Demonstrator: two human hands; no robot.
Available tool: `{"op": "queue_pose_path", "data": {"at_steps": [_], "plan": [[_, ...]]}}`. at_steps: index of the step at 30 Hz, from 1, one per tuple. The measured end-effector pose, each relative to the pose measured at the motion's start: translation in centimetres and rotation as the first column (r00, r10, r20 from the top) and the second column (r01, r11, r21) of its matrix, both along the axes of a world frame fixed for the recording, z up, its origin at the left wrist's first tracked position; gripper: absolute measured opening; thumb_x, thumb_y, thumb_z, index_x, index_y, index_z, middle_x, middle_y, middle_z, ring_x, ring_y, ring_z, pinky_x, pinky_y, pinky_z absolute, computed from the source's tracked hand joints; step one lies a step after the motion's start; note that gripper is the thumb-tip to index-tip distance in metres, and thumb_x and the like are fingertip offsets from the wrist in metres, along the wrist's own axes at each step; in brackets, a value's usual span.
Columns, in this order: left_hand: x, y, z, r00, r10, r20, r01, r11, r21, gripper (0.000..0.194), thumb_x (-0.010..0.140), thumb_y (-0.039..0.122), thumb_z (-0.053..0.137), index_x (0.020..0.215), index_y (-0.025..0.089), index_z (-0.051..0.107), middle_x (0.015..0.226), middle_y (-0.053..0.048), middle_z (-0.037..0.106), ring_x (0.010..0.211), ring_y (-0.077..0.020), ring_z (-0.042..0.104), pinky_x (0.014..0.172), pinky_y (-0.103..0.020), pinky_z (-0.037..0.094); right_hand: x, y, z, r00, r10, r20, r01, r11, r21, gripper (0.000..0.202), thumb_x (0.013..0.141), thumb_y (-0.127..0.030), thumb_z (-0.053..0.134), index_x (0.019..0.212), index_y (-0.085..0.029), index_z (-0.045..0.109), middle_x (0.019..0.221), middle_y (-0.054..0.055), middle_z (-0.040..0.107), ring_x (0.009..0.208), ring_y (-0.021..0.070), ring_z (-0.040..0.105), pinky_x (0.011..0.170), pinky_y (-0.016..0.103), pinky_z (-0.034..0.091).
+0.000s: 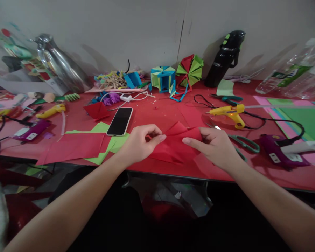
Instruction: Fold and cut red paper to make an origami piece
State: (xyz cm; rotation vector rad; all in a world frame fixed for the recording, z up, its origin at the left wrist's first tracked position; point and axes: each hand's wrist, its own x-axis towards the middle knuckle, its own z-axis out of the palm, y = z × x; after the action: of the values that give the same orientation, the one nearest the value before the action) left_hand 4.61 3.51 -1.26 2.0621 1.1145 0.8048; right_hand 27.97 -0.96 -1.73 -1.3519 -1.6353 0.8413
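Note:
Between my two hands, near the table's front edge, is a creased sheet of red paper (pixel 173 148). My left hand (pixel 144 141) pinches its left side between thumb and forefinger. On the other side my right hand (pixel 212 145) grips the paper's upper right part, thumb on top and fingers behind. A smartphone (pixel 120 121) lies left of my left hand, dark screen up. Under and beside it are sheets of green paper (pixel 101 129) and red paper (pixel 76 147). Green-handled scissors (pixel 245 143) lie just right of my right hand, their blades partly hidden.
A yellow glue gun (pixel 228 113) with a black cord lies at the right, near a purple power strip (pixel 280 150). Folded paper shapes (pixel 162 78), a black bottle (pixel 224 59) and a steel jug (pixel 63 64) stand along the wall. Plastic bottles (pixel 291 75) are far right.

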Motion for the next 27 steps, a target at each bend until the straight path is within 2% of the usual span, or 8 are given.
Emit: {"op": "queue_pose_path", "data": {"at_steps": [2, 4, 13, 15, 18, 20, 24, 27], "plan": [[0.03, -0.08, 0.03, 1.000, 0.002, -0.006, -0.002, 1.000, 0.027, 0.019, 0.089, 0.032, 0.064, 0.078, 0.017, 0.066, 0.076, -0.002, 0.070, 0.071, -0.0145, 0.063, 0.068, -0.027, 0.050, 0.07, 0.01, 0.00, 0.999, -0.027, 0.023, 0.026, 1.000, 0.011, 0.036, 0.086, -0.044, 0.068, 0.062, -0.019, 0.061, 0.056, -0.003, 0.053, 0.052, 0.0111, 0.048, 0.047, 0.024, 0.038], [0.06, -0.10, 0.07, 1.000, 0.003, -0.014, -0.003, 0.999, 0.044, 0.019, 0.089, 0.032, 0.063, 0.079, 0.017, 0.066, 0.077, -0.002, 0.070, 0.071, -0.0140, 0.063, 0.068, -0.026, 0.050, 0.05, -0.01, 0.06, 0.999, -0.044, 0.021, 0.044, 0.999, 0.019, 0.041, 0.090, -0.044, 0.063, 0.058, -0.020, 0.057, 0.054, -0.003, 0.048, 0.050, 0.0106, 0.044, 0.046, 0.025, 0.034], [-0.20, -0.30, 0.31, 0.994, -0.060, -0.093, 0.062, 0.998, 0.023, 0.021, 0.093, 0.032, 0.058, 0.079, 0.017, 0.062, 0.074, 0.001, 0.064, 0.069, -0.0124, 0.057, 0.067, -0.026, 0.046, -0.10, -0.04, 0.10, 0.997, -0.078, 0.002, 0.078, 0.997, 0.010, 0.047, 0.091, -0.045, 0.061, 0.054, -0.020, 0.047, 0.053, -0.004, 0.039, 0.049, 0.0101, 0.036, 0.044, 0.026, 0.028], [-0.28, -0.34, 0.32, 0.991, -0.075, -0.107, 0.076, 0.997, 0.004, 0.021, 0.093, 0.033, 0.057, 0.079, 0.017, 0.062, 0.073, 0.001, 0.063, 0.069, -0.0126, 0.057, 0.066, -0.026, 0.045, 0.13, 0.04, 0.04, 0.998, -0.059, 0.005, 0.059, 0.998, -0.007, 0.044, 0.087, -0.047, 0.066, 0.056, -0.020, 0.050, 0.053, -0.004, 0.042, 0.049, 0.0103, 0.038, 0.045, 0.025, 0.030], [-0.33, -0.33, 0.36, 0.990, -0.087, -0.107, 0.086, 0.996, -0.016, 0.021, 0.094, 0.034, 0.055, 0.081, 0.018, 0.061, 0.075, 0.000, 0.063, 0.071, -0.0133, 0.058, 0.066, -0.026, 0.044, 0.49, 0.14, 0.03, 1.000, 0.026, -0.003, -0.026, 0.999, -0.037, 0.029, 0.080, -0.048, 0.074, 0.072, -0.021, 0.065, 0.061, -0.003, 0.054, 0.053, 0.0116, 0.046, 0.047, 0.025, 0.036], [-0.34, -0.32, 0.44, 0.989, -0.099, -0.107, 0.097, 0.995, -0.027, 0.022, 0.094, 0.034, 0.055, 0.081, 0.018, 0.060, 0.075, 0.001, 0.062, 0.071, -0.0132, 0.057, 0.066, -0.027, 0.044, 0.65, 0.17, 0.05, 0.999, 0.035, 0.019, -0.034, 0.999, -0.037, 0.027, 0.079, -0.047, 0.076, 0.076, -0.021, 0.067, 0.061, -0.003, 0.054, 0.052, 0.0109, 0.045, 0.046, 0.025, 0.034], [-0.37, -0.34, 0.66, 0.985, -0.133, -0.108, 0.129, 0.991, -0.040, 0.024, 0.095, 0.035, 0.053, 0.079, 0.018, 0.059, 0.073, 0.001, 0.059, 0.069, -0.0125, 0.054, 0.066, -0.026, 0.042, 0.74, 0.18, 0.02, 0.999, -0.030, 0.038, 0.032, 0.999, -0.038, 0.041, 0.084, -0.048, 0.069, 0.059, -0.020, 0.053, 0.054, -0.005, 0.040, 0.048, 0.0094, 0.036, 0.043, 0.025, 0.027], [-0.40, -0.29, 0.71, 0.984, -0.148, -0.097, 0.141, 0.987, -0.074, 0.026, 0.095, 0.037, 0.053, 0.078, 0.018, 0.058, 0.072, 0.002, 0.057, 0.067, -0.0120, 0.052, 0.063, -0.025, 0.041, 0.72, 0.19, -0.08, 1.000, -0.028, -0.011, 0.026, 0.996, -0.090, 0.046, 0.087, -0.051, 0.065, 0.058, -0.020, 0.048, 0.056, -0.004, 0.041, 0.050, 0.0104, 0.037, 0.045, 0.026, 0.028]]}}
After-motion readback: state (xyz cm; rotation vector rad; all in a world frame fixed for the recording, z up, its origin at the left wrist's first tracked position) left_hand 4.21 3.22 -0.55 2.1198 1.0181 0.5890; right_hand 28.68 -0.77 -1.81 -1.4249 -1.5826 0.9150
